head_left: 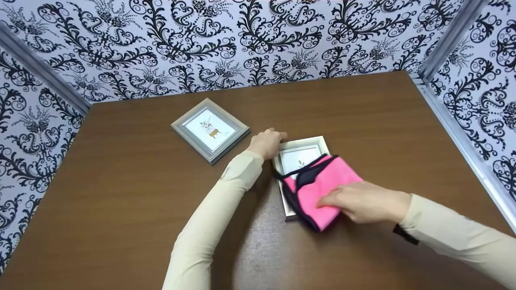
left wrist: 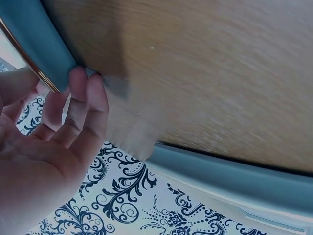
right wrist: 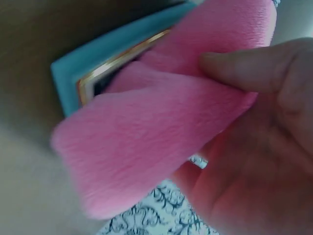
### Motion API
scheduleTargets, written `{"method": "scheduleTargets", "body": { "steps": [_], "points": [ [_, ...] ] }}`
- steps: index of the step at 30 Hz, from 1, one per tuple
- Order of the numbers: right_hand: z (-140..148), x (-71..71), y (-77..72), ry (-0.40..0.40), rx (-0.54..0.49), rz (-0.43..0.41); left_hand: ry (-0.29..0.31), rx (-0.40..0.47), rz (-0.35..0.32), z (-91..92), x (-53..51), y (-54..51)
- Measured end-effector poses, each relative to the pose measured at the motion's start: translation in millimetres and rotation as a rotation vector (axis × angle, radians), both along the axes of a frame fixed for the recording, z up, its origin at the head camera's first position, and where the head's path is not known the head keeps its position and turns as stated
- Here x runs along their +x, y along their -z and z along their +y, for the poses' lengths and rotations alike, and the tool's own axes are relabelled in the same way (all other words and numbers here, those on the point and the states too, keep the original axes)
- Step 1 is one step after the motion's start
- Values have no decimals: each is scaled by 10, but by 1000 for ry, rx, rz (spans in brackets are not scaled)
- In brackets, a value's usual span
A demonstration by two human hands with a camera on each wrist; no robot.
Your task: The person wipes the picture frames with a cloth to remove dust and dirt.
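A person's left hand (head_left: pixel 266 144) is gripping the far left corner of a pale picture frame (head_left: pixel 296 157), its fingers curling round the edge. The right hand (head_left: pixel 360 201) is pinching a pink cloth (head_left: pixel 316 189) with dark trim between thumb and fingers, and the cloth is covering much of the frame's near and right-hand part. The frame is sitting in front of the person, just right of centre, over a brown wooden table (head_left: pixel 121 201); whether it is touching the tabletop, one cannot tell. A second, grey-and-tan frame (head_left: pixel 210 129) is lying face up nearby, farther left. Black-and-white patterned walls (head_left: pixel 242 44) are surrounding the table.
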State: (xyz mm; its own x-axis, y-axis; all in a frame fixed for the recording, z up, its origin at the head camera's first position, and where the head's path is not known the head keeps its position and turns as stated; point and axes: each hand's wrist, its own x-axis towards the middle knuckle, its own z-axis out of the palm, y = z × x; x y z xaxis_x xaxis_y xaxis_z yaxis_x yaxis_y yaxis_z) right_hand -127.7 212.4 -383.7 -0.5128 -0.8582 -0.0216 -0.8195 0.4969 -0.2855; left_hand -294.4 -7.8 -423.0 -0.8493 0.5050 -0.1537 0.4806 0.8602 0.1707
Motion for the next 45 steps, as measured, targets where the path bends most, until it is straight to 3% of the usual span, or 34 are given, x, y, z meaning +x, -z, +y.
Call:
{"method": "scheduleTargets", "body": {
  "steps": [6, 10, 16, 23, 30, 39, 45],
  "points": [
    [126, 114, -65, 172, 60, 66, -2, 6, -6, 12, -14, 6],
    [66, 173, -51, 213, 67, 114, 1, 18, -9, 11, -17, 18],
    [-107, 135, 48, 156, -45, 49, 7, 13, 10, -14, -16, 46],
    [-300, 62, 303, -16, -184, 29, 12, 9, 12, -24, -29, 57],
    [-175, 102, 322, -68, -240, 69, 11, -12, -14, -17, -27, 5],
    [166, 214, 242, 138, -171, 138, 16, -9, -14, -9, -10, -17],
    [219, 307, 232, 170, -123, 222, 17, -13, -17, -18, -9, -13]
  ]
}}
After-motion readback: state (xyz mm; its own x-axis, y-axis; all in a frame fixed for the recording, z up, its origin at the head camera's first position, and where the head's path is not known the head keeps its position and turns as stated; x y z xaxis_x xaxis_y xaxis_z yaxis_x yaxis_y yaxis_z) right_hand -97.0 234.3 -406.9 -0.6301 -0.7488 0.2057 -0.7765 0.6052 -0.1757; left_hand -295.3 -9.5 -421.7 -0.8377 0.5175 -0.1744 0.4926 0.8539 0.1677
